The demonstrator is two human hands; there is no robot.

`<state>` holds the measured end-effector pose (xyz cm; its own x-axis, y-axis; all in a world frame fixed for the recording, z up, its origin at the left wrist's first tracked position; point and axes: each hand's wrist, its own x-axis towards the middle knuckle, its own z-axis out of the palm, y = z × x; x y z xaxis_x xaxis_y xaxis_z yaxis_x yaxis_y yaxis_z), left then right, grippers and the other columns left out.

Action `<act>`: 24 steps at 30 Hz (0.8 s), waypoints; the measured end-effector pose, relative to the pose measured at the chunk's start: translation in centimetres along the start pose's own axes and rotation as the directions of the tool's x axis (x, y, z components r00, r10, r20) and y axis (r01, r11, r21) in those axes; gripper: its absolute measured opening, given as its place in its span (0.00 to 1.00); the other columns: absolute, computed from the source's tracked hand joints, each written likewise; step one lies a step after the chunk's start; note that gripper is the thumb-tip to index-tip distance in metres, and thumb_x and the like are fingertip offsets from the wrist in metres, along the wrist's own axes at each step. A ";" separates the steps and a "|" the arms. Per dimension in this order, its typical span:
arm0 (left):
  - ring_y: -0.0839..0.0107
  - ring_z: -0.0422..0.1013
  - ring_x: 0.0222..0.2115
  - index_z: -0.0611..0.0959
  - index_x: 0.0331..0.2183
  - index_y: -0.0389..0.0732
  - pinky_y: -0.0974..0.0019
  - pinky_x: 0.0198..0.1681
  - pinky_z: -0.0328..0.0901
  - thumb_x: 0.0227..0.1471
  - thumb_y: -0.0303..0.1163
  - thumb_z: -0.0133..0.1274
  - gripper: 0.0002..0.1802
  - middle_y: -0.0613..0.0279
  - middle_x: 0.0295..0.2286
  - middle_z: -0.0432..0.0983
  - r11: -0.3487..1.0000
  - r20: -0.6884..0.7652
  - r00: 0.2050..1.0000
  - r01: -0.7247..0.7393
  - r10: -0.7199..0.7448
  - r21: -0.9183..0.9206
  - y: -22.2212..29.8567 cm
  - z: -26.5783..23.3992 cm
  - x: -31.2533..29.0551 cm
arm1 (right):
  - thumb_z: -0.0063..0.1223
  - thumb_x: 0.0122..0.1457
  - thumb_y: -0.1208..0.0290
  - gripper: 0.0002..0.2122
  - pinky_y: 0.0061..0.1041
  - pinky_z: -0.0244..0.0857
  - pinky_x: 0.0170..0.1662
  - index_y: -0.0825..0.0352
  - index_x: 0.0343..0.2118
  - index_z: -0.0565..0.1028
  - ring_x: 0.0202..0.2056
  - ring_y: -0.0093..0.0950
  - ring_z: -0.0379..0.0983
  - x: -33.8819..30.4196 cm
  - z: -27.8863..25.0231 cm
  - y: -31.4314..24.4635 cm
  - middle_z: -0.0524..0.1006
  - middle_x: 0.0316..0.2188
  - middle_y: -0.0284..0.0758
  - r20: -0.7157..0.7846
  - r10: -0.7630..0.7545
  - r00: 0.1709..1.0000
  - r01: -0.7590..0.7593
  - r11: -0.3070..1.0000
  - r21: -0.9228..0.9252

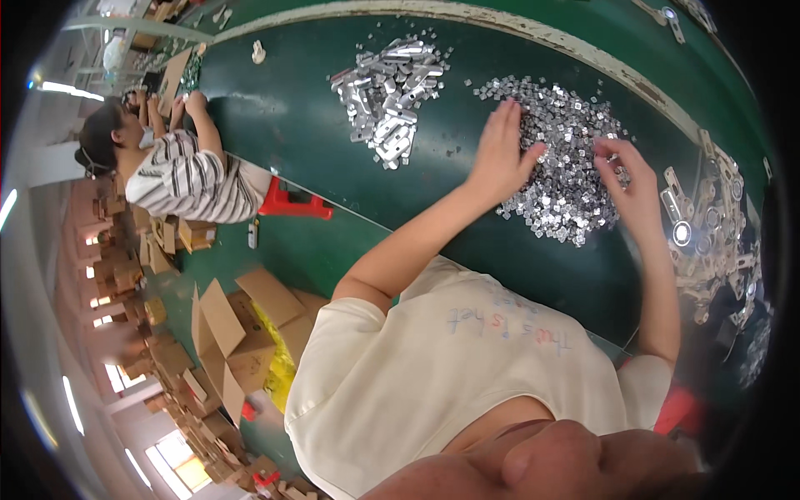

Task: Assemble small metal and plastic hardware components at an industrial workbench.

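Note:
A broad heap of small silvery metal pieces point(562, 200) lies on the dark green tabletop point(292, 108), between my two hands. My left hand point(502, 154) rests along the heap's left edge, fingers stretched out and thumb apart, holding nothing that I can see. On the heap's right side is my right hand point(631, 179). Its fingers curve toward the pieces, with a gap between thumb and forefinger. No held piece shows in it. To the left of my left hand is a second pile, made of longer shiny metal casings point(390, 104) with some small pieces scattered round it.
Flat metal parts with round ends point(708, 221) lie in a pile at the right. A pale rail point(533, 32) edges the table's far side. Another person point(187, 171) in a striped top works at the left, near a red stool point(293, 202). An open cardboard box point(242, 337) stands on the floor.

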<state>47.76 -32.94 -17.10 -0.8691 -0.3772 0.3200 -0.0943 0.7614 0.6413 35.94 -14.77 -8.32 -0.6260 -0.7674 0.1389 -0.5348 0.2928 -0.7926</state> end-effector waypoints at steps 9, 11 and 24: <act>0.53 0.45 0.58 0.60 0.52 0.28 0.60 0.59 0.42 0.57 0.39 0.36 0.27 0.43 0.54 0.52 0.844 0.248 0.968 0.098 0.042 -0.527 2.8 0.6 3.5 | 0.57 0.42 0.53 0.27 0.40 0.49 0.52 0.55 0.48 0.69 0.50 0.38 0.56 -6.2 6.2 -2.5 0.62 0.49 0.39 0.202 -0.358 0.911 0.411 0.798 -0.440; 0.65 0.50 0.57 0.68 0.50 0.36 0.66 0.58 0.44 0.58 0.35 0.37 0.21 0.55 0.52 0.60 0.748 0.273 0.959 0.125 0.077 -0.652 1.5 -0.7 3.9 | 0.56 0.42 0.52 0.26 0.41 0.48 0.51 0.53 0.47 0.69 0.51 0.37 0.55 -5.9 7.2 -2.4 0.62 0.50 0.38 0.222 -0.399 0.890 0.457 0.776 -0.436; 0.57 0.70 0.41 0.77 0.38 0.36 0.63 0.44 0.63 0.48 0.27 0.51 0.13 0.50 0.38 0.73 0.917 -0.336 0.858 0.396 -0.389 -0.051 -8.4 -17.0 -6.3 | 0.51 0.41 0.77 0.15 0.35 0.53 0.48 0.67 0.37 0.73 0.43 0.32 0.63 -1.6 8.1 -0.1 0.69 0.36 0.33 0.184 -0.459 0.869 0.485 0.719 -0.497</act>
<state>62.33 -45.93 -12.68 -0.5457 -0.7970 0.2587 -0.4063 0.5217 0.7501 41.60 -18.21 -13.31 -0.1942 -0.9065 0.3749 -0.9706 0.1220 -0.2077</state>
